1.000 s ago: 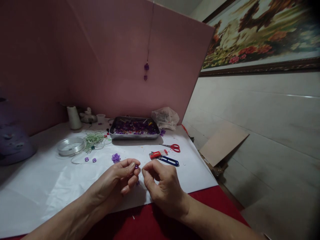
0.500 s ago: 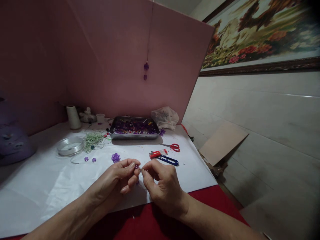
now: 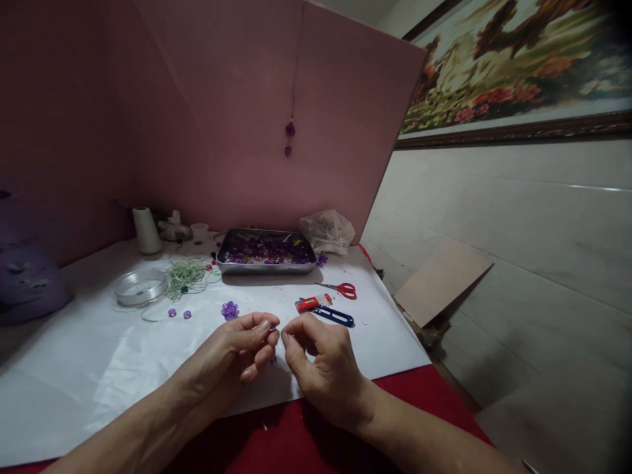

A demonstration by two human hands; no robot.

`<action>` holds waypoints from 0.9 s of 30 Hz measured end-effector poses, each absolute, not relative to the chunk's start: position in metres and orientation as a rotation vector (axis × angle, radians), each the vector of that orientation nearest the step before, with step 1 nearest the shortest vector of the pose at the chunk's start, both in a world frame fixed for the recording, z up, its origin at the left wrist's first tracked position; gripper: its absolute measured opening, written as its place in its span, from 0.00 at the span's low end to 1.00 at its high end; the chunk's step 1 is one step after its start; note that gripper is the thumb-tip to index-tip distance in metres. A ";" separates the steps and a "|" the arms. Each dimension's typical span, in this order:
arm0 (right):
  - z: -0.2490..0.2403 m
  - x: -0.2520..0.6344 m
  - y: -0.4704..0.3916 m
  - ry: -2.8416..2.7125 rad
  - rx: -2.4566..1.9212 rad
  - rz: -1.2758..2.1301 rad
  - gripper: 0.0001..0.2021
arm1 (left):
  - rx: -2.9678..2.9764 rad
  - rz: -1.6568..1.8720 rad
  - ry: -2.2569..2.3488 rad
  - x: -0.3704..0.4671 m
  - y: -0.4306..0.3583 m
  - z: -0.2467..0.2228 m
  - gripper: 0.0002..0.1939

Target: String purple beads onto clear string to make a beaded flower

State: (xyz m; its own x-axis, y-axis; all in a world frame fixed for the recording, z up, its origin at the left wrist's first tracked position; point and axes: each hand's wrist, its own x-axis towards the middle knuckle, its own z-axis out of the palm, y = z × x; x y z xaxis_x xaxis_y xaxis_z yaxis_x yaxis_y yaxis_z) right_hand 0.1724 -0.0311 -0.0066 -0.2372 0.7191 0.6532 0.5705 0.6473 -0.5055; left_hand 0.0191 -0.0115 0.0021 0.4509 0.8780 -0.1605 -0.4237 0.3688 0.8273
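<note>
My left hand (image 3: 247, 342) pinches a small purple bead (image 3: 272, 327) between thumb and forefinger, with its other fingers curled below. Close beside it, my right hand (image 3: 316, 359) has thumb and forefinger pressed together; whatever they grip is too fine to make out. A bit of purple (image 3: 273, 360) shows just under the left fingertips, partly hidden. Behind the left hand lies a purple beaded flower (image 3: 230, 310) on the white table covering (image 3: 143, 368). Two loose purple beads (image 3: 187, 315) lie to its left.
A metal tray (image 3: 266, 268) of mixed beads stands at the back, beside a plastic bag (image 3: 328, 230). Red-handled scissors (image 3: 347, 290), a red lighter (image 3: 314, 302) and blue thread snips (image 3: 336, 317) lie to the right. A clear spool (image 3: 141, 288), green thread (image 3: 186, 275) and a thread cone (image 3: 147, 232) are left.
The whole view has shifted very slightly. Both hands keep almost the same pinching pose, and nothing on the table has visibly moved.
</note>
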 end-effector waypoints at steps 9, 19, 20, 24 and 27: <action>-0.007 0.173 -0.031 -1.916 -1.020 0.220 0.06 | 0.790 0.915 0.685 0.019 -0.013 0.003 0.04; -0.007 0.172 -0.031 -1.906 -1.018 0.213 0.05 | 0.803 0.894 0.683 0.018 -0.012 0.001 0.06; -0.007 0.172 -0.031 -1.907 -1.016 0.216 0.05 | 0.800 0.898 0.680 0.018 -0.012 0.002 0.06; -0.007 0.172 -0.031 -1.912 -1.009 0.219 0.05 | 0.783 0.913 0.678 0.018 -0.011 0.002 0.03; -0.006 0.173 -0.032 -1.916 -1.018 0.225 0.06 | 0.767 0.928 0.688 0.019 -0.011 0.001 0.02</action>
State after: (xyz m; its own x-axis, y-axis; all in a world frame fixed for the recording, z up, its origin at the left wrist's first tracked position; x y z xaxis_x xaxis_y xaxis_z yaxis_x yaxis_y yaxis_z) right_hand 0.1726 -0.0315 -0.0065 -0.2310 0.7294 0.6439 0.5604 0.6407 -0.5248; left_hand 0.0188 -0.0113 0.0011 0.4332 0.8821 -0.1853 -0.4341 0.3843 0.8148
